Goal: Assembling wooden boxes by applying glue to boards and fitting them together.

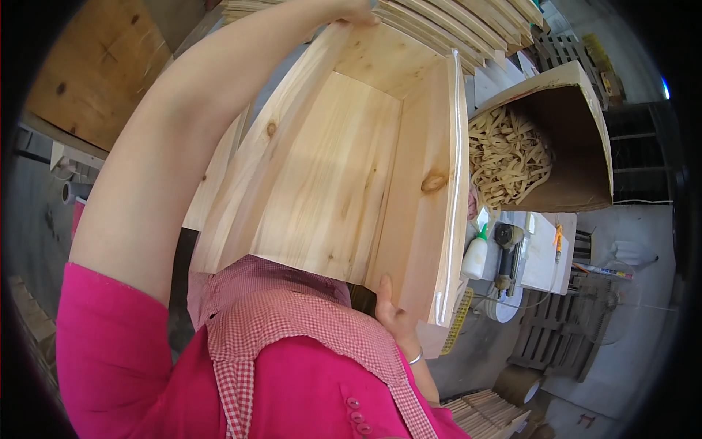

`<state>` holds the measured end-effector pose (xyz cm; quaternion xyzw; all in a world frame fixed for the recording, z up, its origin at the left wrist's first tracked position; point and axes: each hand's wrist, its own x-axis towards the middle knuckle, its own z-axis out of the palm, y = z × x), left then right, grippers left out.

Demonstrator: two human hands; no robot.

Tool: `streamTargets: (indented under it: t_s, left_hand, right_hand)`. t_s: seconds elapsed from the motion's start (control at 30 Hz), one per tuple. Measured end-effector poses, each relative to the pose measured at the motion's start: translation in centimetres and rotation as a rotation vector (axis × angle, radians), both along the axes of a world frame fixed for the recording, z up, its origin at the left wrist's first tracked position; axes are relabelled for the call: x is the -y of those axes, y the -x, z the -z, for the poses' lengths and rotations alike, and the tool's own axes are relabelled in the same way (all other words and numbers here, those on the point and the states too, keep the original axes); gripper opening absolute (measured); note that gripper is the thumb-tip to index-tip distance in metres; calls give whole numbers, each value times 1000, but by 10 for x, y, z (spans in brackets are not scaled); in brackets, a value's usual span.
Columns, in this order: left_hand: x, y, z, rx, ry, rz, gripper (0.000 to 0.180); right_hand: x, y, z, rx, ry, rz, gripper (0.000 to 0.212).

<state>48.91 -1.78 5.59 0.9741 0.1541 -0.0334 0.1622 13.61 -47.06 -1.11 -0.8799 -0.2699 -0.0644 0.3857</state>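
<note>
Closest in are the pink shirt [292, 388] and the checked apron [292, 311], which probably spares the shirt from dust and glue. The wooden box [314, 175] is just in front of the apron, tilted so that its inside faces the person. Its near end looks open, with no wall across it.

The right hand [395, 316], a bangle [416, 357] at its wrist, is clamped on the near end of the right wall, thumb upward; its other fingers are hidden. The left arm reaches along the left side, and the left hand [357, 12] grips the far end, partly cut off by the picture's edge. The hands are well apart, likely because holding both ends steadies a long piece. Neither seems to touch the white bead [456, 146] along the right rim, perhaps to avoid smearing it.

Beyond that rim, a green-capped bottle [476, 256] and a black tool [506, 256] are by the white desk [545, 263], probably for easy reach. Near them, a carton [585, 146] contains a loose heap of strips [510, 157]. Past the far end, boards [439, 25] lie stacked, presumably to save space.
</note>
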Motion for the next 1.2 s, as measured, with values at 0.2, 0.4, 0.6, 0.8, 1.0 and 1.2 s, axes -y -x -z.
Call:
streamTargets:
  t_s: [0.2,0.4,0.6,0.8,1.0,1.2]
  left_hand:
    - [50,50,6,546,95,-113,45]
    - [-8,287,-23,926,715,-307,40]
    - [46,528,113,840,978,-1215,26]
    - [68,511,125,960,2110,-1266,62]
    - [55,499,52,1336,1853,-902,57]
    - [105,514,-32,1287,1004,-508,44]
  right_hand:
    - [-10,5,-3,-217,-141,142,31]
    - [22,32,5,-337,-386,187,29]
    - [43,-2,-21,-237,-236,413,40]
    - [15,-55,-44,6,-615,187,48]
    - [24,-40,-79,254,-466,136,42]
    - [17,-7,-123,509,-369,39,34]
